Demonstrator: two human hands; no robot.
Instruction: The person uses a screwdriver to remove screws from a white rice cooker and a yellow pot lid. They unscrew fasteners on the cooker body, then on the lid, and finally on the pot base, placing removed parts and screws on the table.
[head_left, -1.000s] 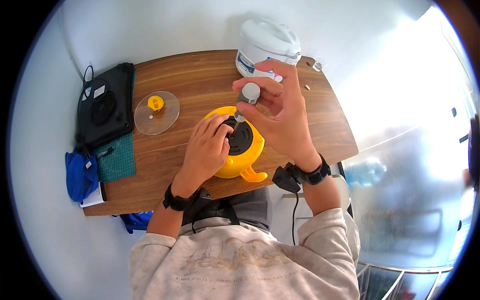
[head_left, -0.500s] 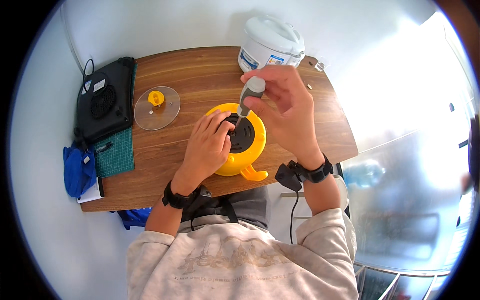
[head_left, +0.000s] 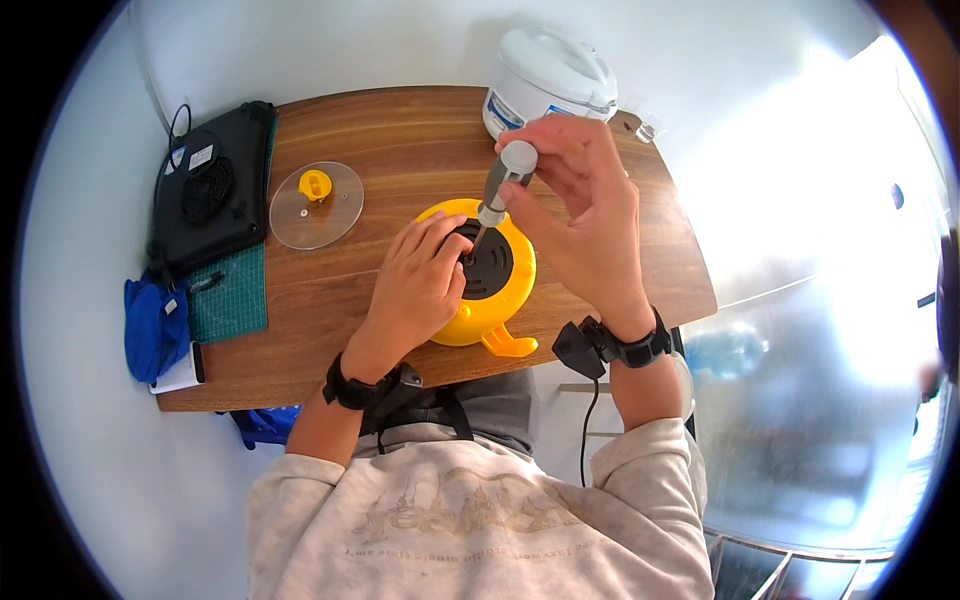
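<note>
An upturned yellow electric pot [head_left: 522,278] lies on the table, its black slotted base plate [head_left: 492,272] facing up and its handle pointing toward me. My left hand [head_left: 418,283] rests over the pot's left side and holds it, with curled fingertips on the base plate close to the screwdriver's tip. Above the pot, my right hand [head_left: 580,205] grips a grey screwdriver [head_left: 508,180] by its handle, between thumb and fingers. The slightly tilted shaft reaches down to the middle of the base plate; the fingers partly hide the tip.
To the left, a clear glass lid [head_left: 330,220] with a yellow knob lies beside a black appliance [head_left: 205,200] on a green cutting mat [head_left: 235,300]. A blue cloth bag [head_left: 155,330] hangs at the left edge. A white rice cooker [head_left: 550,80] stands behind my right hand.
The screwdriver's handle has turned slightly in my right hand and stands a little more to the right. My left hand keeps its place on the pot. The whole view has shifted slightly.
</note>
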